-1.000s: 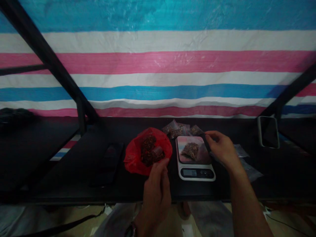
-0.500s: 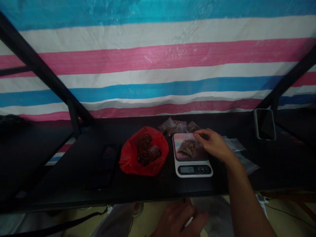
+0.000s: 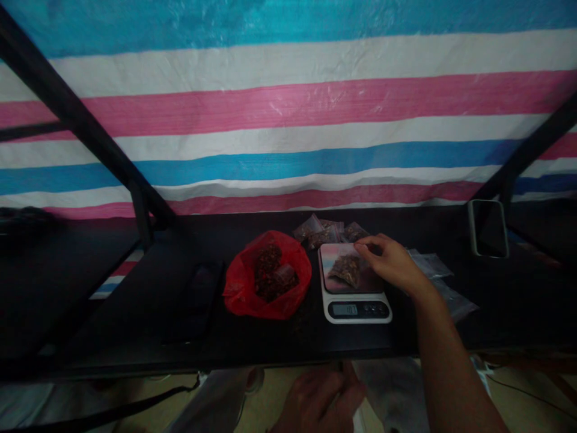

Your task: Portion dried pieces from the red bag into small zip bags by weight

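A white digital scale (image 3: 356, 310) stands on the black table (image 3: 135, 300). A small clear bag of dark dried bits (image 3: 345, 269) lies on its plate. My right hand (image 3: 390, 261) reaches over the plate's far right corner, fingertips pinched on the bag's edge. Left of the scale sits an open red plastic bag (image 3: 246, 282) holding dark dried material and a small filled packet. My left hand (image 3: 322, 400) hangs below the table edge by my lap, fingers curled loosely, apparently holding nothing.
Several filled clear packets (image 3: 322, 231) lie behind the scale. Empty clear bags (image 3: 435, 264) lie to its right. A phone (image 3: 488, 228) leans at the far right, a dark flat object (image 3: 198, 294) lies at the left. Striped tarp and black frame bars stand behind.
My left hand dropped from the red bag to below the table edge. My right hand shifted from the scale's right side onto the bag on the plate.
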Demonstrator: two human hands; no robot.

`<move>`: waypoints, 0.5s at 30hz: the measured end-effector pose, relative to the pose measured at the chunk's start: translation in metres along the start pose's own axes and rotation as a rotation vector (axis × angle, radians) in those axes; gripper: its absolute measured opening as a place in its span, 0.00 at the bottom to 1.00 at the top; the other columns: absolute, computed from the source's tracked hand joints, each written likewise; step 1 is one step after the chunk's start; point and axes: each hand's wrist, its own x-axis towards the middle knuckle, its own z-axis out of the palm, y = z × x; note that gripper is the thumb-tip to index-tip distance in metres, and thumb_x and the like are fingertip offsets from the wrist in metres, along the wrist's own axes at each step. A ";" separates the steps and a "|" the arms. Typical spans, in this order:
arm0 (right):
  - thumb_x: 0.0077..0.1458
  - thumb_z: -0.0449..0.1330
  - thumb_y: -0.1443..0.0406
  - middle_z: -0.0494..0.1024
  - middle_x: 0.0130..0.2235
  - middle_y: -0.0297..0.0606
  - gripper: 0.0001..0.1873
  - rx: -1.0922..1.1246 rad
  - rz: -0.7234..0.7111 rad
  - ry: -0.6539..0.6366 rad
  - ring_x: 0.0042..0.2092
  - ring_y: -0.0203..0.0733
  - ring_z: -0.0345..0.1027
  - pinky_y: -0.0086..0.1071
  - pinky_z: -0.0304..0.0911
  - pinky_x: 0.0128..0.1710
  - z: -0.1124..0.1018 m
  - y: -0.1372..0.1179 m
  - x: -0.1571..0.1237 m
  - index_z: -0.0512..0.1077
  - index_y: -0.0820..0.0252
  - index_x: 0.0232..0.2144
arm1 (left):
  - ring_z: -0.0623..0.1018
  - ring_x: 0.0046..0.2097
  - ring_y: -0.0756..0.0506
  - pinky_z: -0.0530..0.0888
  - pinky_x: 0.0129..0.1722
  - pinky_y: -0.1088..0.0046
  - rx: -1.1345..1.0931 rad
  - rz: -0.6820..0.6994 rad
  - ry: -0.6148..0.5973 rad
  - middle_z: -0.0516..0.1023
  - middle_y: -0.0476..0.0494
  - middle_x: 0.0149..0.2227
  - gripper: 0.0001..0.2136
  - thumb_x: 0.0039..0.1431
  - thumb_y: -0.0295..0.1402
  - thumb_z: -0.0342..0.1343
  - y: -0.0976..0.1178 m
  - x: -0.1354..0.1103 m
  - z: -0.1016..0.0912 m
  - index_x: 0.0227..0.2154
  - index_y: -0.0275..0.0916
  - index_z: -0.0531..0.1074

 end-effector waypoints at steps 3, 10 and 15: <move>0.57 0.62 0.56 0.79 0.35 0.40 0.12 0.047 0.009 0.003 0.40 0.48 0.75 0.41 0.68 0.47 -0.003 -0.007 -0.001 0.82 0.56 0.31 | 0.83 0.29 0.51 0.79 0.34 0.80 -0.003 -0.037 0.050 0.84 0.51 0.29 0.17 0.72 0.22 0.41 0.003 -0.010 0.001 0.47 0.43 0.74; 0.56 0.67 0.49 0.83 0.37 0.39 0.16 0.457 -0.167 -0.194 0.42 0.47 0.76 0.36 0.71 0.44 -0.008 -0.076 -0.013 0.79 0.55 0.32 | 0.82 0.54 0.41 0.81 0.50 0.63 -0.077 -0.522 0.391 0.79 0.36 0.53 0.14 0.74 0.34 0.51 -0.015 0.001 -0.006 0.58 0.44 0.71; 0.57 0.66 0.55 0.84 0.36 0.38 0.12 0.581 -0.183 -0.294 0.37 0.44 0.78 0.33 0.71 0.36 0.043 -0.124 -0.010 0.80 0.56 0.38 | 0.78 0.32 0.49 0.75 0.32 0.73 -0.699 -1.140 0.434 0.81 0.45 0.38 0.25 0.74 0.54 0.47 -0.038 0.045 -0.004 0.62 0.42 0.67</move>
